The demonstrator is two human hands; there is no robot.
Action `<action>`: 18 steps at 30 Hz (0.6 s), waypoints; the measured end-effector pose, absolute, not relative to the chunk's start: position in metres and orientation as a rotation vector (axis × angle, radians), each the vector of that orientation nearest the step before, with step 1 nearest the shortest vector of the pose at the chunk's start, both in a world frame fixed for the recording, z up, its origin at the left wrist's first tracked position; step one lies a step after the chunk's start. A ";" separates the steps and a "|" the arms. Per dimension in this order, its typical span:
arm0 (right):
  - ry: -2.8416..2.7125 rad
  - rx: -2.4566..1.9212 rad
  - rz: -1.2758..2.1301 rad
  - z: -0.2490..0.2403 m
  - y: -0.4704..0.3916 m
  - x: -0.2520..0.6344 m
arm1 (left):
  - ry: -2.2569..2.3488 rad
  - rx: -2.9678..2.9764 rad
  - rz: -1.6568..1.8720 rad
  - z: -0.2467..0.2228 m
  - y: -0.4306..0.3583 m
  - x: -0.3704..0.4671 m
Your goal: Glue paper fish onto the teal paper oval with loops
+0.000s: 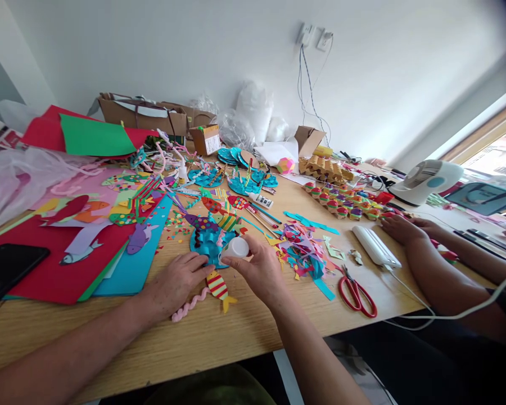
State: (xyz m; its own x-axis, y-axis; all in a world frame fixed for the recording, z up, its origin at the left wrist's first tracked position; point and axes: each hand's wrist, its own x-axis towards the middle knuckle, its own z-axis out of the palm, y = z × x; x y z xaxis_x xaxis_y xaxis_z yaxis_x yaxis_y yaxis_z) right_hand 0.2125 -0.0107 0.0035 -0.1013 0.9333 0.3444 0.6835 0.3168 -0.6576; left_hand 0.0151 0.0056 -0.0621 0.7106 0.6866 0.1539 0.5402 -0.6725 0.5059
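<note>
My right hand (259,270) grips a small white bottle (238,247), tilted so that its round base faces me. Under the bottle lies a blue disc (198,241) with paper fish and curly stems on it; where the bottle's tip touches is hidden. My left hand (175,284) holds the near left edge of this disc with fingers and thumb. Just below the disc is a yellow and red striped paper fish (218,286), beside a twisted pink pipe cleaner (189,305). A purple spotted fish (200,223) rests at the disc's far side.
Red-handled scissors (356,292) and paper scraps (301,247) lie to the right. Beyond them are a white power bank (375,246) and another person's arms (430,259). Coloured sheets (46,270) and a black phone (10,270) are on the left. Painted egg cartons (341,199) stand farther back.
</note>
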 end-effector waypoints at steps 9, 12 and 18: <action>-1.845 -1.421 0.436 0.003 -0.008 0.211 | 0.948 2.424 0.422 -0.062 0.003 0.014; -1.850 -1.429 0.419 0.004 -0.008 0.210 | 0.950 2.436 0.425 -0.061 0.003 0.014; -1.856 -1.417 0.410 0.003 -0.007 0.209 | 0.988 2.518 0.505 -0.057 0.004 0.015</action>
State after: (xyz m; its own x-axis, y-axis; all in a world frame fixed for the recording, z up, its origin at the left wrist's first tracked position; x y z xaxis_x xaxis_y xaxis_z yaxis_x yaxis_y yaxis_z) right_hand 0.2091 -0.0069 0.0025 -0.1040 0.9240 0.3681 0.6829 0.3354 -0.6490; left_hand 0.0148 0.0038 -0.0573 0.6869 0.7024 0.1867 0.5627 -0.6766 0.4750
